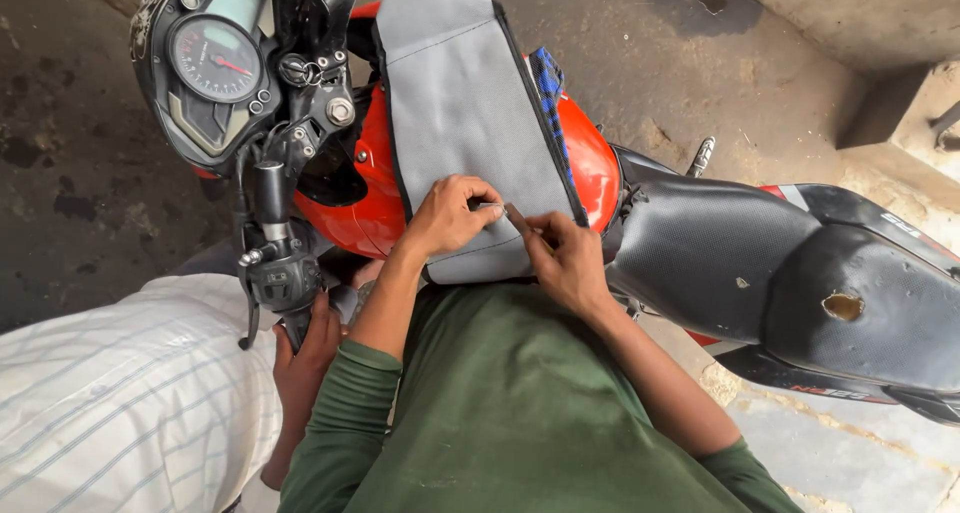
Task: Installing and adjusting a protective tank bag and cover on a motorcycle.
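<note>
Grey tank cover (pixel 465 103), a smooth sheet of matte fabric edged in black piping, lies draped over the red fuel tank (pixel 590 158) of a motorcycle, and both of the person's hands work at its near edge. Left of the cover sits the round instrument cluster (pixel 210 68) with its dial, and below that the black handlebar grip (pixel 285 283), where another person's hand (pixel 312 348) in a pale striped sleeve (pixel 130 393) is wrapped around the bar.

The left hand (pixel 450 216) reaches up from a green sleeve, wrist bent, palm down on the cover's lower part; its fingers are curled close together and press on the fabric, the fingertips pinching at a small spot near the right hand's tool. The right hand (pixel 568 263) comes in from the cover's lower right corner, forearm bare, its fingers closed around a thin, dull metal tool (pixel 518 219) that slants up toward the left hand's fingertips. The tool's tip rests on the cover just beside them.

Right of the cover a strip of blue patterned cloth (pixel 546 73) shows along its edge, then the glossy red tank, and further right the black textured seat (pixel 720 248), whose rear part has a small torn hole. The ground (pixel 620 33) around the cover is stained, rough concrete.
</note>
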